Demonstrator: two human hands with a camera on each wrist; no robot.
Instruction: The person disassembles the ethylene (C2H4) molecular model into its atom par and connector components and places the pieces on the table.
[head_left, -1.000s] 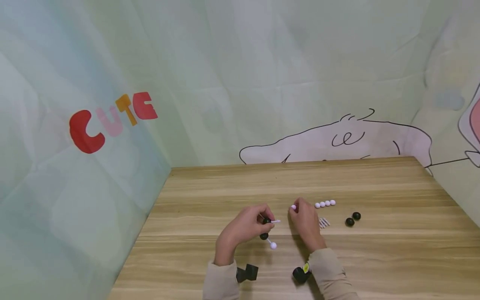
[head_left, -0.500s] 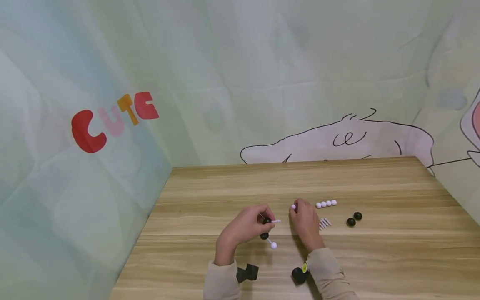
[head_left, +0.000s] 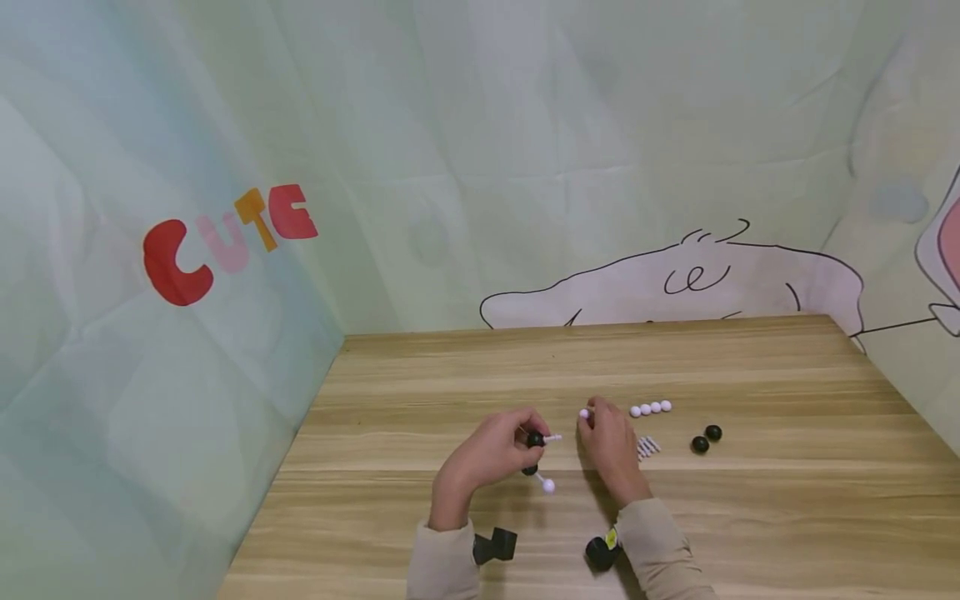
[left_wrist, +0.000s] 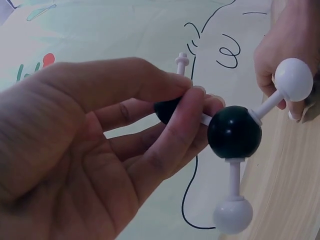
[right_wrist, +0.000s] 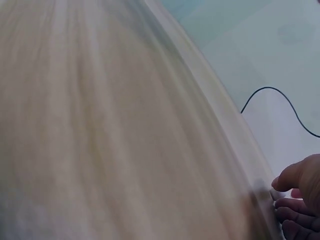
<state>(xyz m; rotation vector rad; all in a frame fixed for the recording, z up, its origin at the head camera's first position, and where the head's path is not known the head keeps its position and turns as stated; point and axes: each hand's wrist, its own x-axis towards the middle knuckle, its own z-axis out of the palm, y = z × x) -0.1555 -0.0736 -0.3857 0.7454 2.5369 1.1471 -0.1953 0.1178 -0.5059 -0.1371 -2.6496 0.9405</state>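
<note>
left hand pinching a ball-and-stick model at its three o'clock, two linked black balls, two white ones showing, one bare peg poking out! right hand pinches a single white ball between its ten and eleven o'clock. outward from that hand: a row of four white balls at two, short white pegs at three, loose black balls farther along three, all on the wood-grain table.
</note>
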